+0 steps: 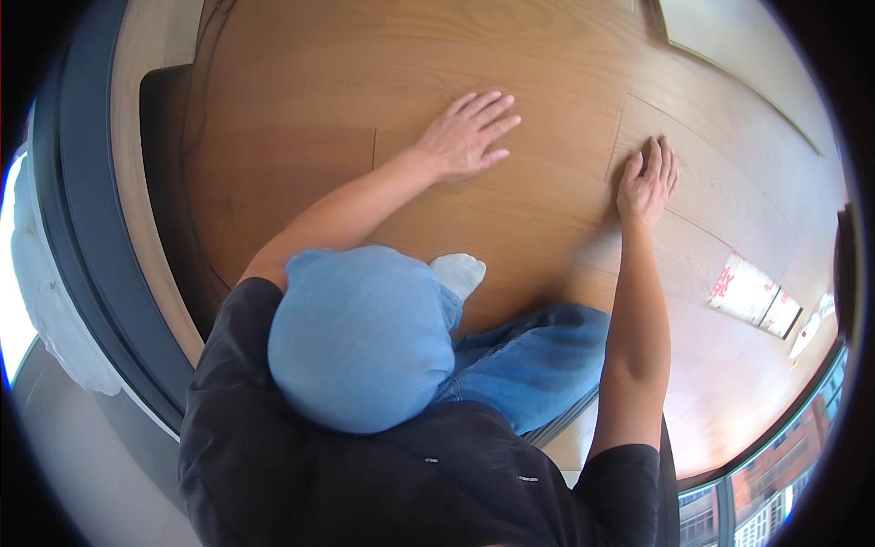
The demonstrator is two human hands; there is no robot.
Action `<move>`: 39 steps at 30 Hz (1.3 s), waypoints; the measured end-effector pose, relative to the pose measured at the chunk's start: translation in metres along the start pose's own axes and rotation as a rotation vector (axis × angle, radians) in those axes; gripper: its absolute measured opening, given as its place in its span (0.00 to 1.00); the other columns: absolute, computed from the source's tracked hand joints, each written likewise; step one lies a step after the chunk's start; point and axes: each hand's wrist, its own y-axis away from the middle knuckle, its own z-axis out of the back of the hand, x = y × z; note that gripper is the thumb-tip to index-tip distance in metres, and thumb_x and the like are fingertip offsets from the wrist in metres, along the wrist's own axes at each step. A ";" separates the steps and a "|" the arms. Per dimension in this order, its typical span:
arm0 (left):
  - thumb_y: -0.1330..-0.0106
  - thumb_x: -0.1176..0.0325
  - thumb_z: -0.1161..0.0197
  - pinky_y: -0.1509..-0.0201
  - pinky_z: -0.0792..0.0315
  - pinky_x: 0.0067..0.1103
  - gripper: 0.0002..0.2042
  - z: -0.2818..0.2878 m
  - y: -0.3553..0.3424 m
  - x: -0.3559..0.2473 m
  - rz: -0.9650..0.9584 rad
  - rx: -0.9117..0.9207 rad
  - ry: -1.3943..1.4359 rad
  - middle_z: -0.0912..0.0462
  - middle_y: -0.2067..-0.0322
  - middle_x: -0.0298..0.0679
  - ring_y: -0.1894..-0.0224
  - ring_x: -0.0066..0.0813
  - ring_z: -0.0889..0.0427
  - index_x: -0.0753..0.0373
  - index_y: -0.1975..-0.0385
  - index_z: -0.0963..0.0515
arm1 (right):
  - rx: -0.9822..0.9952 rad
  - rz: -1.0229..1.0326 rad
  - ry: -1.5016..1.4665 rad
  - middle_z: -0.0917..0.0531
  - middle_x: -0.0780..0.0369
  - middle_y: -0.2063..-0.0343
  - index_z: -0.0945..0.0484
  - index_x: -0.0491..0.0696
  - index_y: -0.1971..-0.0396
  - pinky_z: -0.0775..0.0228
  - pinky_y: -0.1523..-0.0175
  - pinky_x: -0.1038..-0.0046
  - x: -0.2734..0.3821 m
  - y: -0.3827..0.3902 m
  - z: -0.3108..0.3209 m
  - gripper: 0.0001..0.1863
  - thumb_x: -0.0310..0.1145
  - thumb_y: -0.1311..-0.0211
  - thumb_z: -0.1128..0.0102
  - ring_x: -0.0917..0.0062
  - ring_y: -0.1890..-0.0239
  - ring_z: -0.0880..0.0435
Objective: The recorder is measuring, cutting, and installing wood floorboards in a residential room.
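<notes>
My left hand (463,139) rests palm down on the brown wood plank floor (301,205), its fingers spread and nothing in it. Farther to the right, my right hand (647,187) lies on a paler floor plank (693,164), close to a seam. Its fingers stretch forward, with a dark gap between thumb and forefinger; I see nothing held there. Both arms reach out ahead of me. My bent knee in blue jeans (360,342) and a foot in a light sock (458,275) are between the arms.
At the far right lies a loose pale board (743,55). A white sheet with red print (752,296) shows in an opening among the planks on the right. Along the left run a dark floor gap with a thin cable (193,109) and a dark door frame (87,164).
</notes>
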 end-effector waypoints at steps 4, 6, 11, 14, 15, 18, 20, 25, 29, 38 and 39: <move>0.27 0.46 0.47 0.19 0.56 0.41 0.32 -0.008 0.005 -0.004 -0.028 0.125 0.018 0.48 0.22 0.39 0.20 0.38 0.51 0.48 0.25 0.39 | 0.011 0.014 0.009 0.28 0.59 0.31 0.28 0.50 0.34 0.51 0.23 0.58 -0.001 0.002 0.005 0.25 0.44 0.27 0.49 0.63 0.27 0.35; 0.27 0.46 0.46 0.19 0.56 0.41 0.32 -0.009 0.005 -0.007 -0.022 0.126 0.012 0.47 0.22 0.39 0.20 0.38 0.51 0.47 0.25 0.39 | 0.101 -0.026 0.004 0.35 0.56 0.27 0.34 0.48 0.30 0.56 0.22 0.54 -0.005 0.001 0.004 0.31 0.48 0.27 0.48 0.60 0.25 0.40; 0.28 0.45 0.45 0.19 0.56 0.40 0.32 -0.008 0.003 -0.003 -0.015 0.109 0.027 0.47 0.22 0.38 0.20 0.38 0.52 0.46 0.25 0.38 | -0.041 0.046 -0.075 0.48 0.48 0.23 0.43 0.43 0.26 0.65 0.22 0.45 0.090 -0.035 0.049 0.42 0.54 0.30 0.45 0.54 0.21 0.52; 0.28 0.44 0.45 0.19 0.57 0.40 0.33 -0.008 -0.004 -0.005 -0.014 0.148 0.053 0.47 0.22 0.39 0.20 0.39 0.52 0.48 0.25 0.39 | -0.045 0.121 -0.053 0.44 0.48 0.24 0.41 0.42 0.27 0.63 0.22 0.47 0.101 -0.028 0.004 0.42 0.55 0.31 0.45 0.55 0.22 0.49; 0.29 0.44 0.44 0.19 0.57 0.40 0.34 -0.007 -0.004 -0.008 -0.011 0.152 0.051 0.47 0.22 0.39 0.20 0.39 0.52 0.49 0.25 0.39 | 0.182 0.144 0.064 0.43 0.48 0.25 0.40 0.42 0.27 0.62 0.22 0.47 0.097 -0.006 -0.018 0.42 0.55 0.32 0.44 0.55 0.22 0.47; 0.31 0.45 0.42 0.18 0.58 0.40 0.36 -0.005 -0.007 -0.002 -0.001 0.173 0.023 0.48 0.22 0.40 0.20 0.40 0.53 0.52 0.25 0.40 | 0.134 0.143 -0.065 0.39 0.49 0.27 0.37 0.42 0.29 0.57 0.23 0.47 0.102 -0.010 -0.016 0.40 0.54 0.32 0.43 0.55 0.24 0.43; 0.32 0.46 0.39 0.18 0.58 0.41 0.38 0.000 -0.014 -0.012 0.019 0.261 0.034 0.50 0.21 0.41 0.20 0.41 0.54 0.54 0.24 0.42 | 0.221 0.126 -0.035 0.38 0.51 0.27 0.36 0.45 0.30 0.55 0.23 0.47 0.099 -0.011 -0.008 0.39 0.54 0.33 0.43 0.56 0.24 0.43; 0.34 0.52 0.37 0.19 0.58 0.42 0.39 0.001 -0.007 -0.009 0.066 0.320 -0.072 0.51 0.21 0.43 0.20 0.43 0.55 0.55 0.24 0.43 | 0.253 0.148 -0.185 0.44 0.52 0.24 0.36 0.48 0.28 0.58 0.22 0.48 0.065 -0.010 0.012 0.39 0.58 0.30 0.47 0.57 0.22 0.47; 0.36 0.52 0.35 0.19 0.56 0.43 0.39 -0.001 -0.005 -0.008 0.003 0.237 -0.125 0.49 0.22 0.47 0.20 0.47 0.52 0.59 0.26 0.39 | 0.083 -0.090 0.048 0.46 0.51 0.23 0.43 0.46 0.26 0.62 0.20 0.50 -0.068 -0.027 0.065 0.42 0.60 0.28 0.51 0.57 0.20 0.52; 0.33 0.54 0.38 0.23 0.61 0.58 0.41 -0.021 -0.059 -0.071 -0.052 0.203 -0.137 0.55 0.24 0.65 0.22 0.67 0.57 0.70 0.26 0.46 | 0.112 -0.221 0.016 0.34 0.57 0.28 0.29 0.48 0.33 0.53 0.21 0.58 -0.144 0.005 0.067 0.34 0.55 0.31 0.46 0.64 0.24 0.40; 0.33 0.53 0.38 0.24 0.61 0.59 0.41 -0.029 -0.083 -0.089 -0.056 0.213 -0.122 0.56 0.25 0.67 0.23 0.70 0.57 0.71 0.26 0.45 | 0.098 -0.249 0.015 0.34 0.57 0.28 0.29 0.48 0.33 0.53 0.21 0.58 -0.148 0.005 0.065 0.34 0.55 0.31 0.46 0.64 0.24 0.40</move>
